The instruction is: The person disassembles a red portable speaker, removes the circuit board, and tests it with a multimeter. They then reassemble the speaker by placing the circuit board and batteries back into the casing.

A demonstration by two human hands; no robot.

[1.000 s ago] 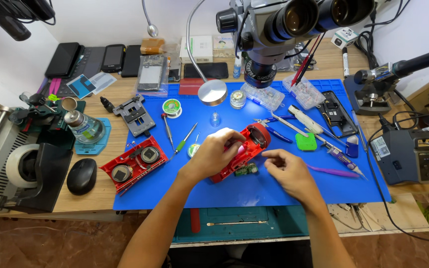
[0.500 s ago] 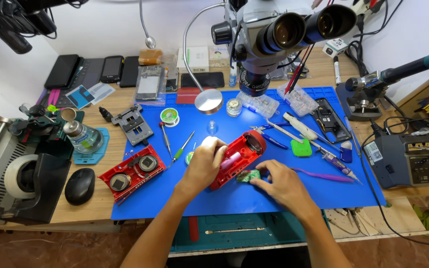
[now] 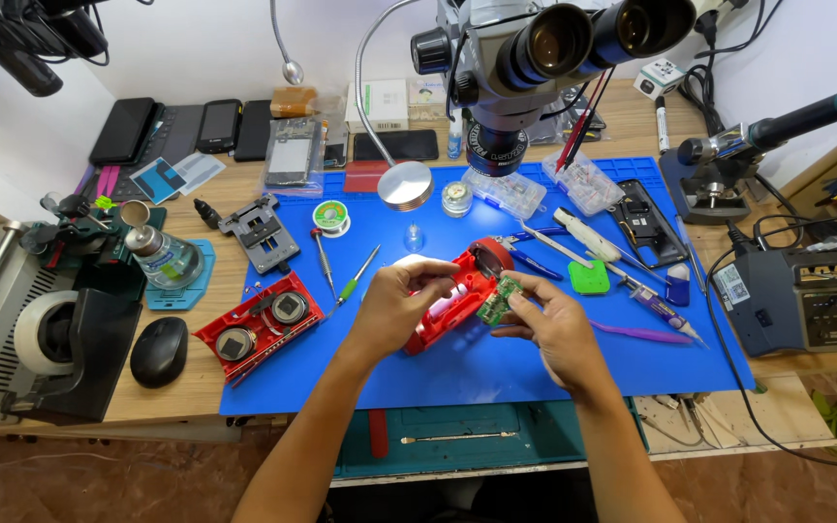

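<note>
Red casing lying diagonal, round end toward upper right; steadied by left hand fingers; right hand fingers pinching green circuit board.

Microscope, black mouse, tape dispenser, phones around.

A wooden bench carries a blue mat. Left of the mat lie a black mouse and a tape dispenser; phones lie behind it.

Bright, even light with a glare spot on the blue mat by the hands; edges bend, wide-angle.
</note>
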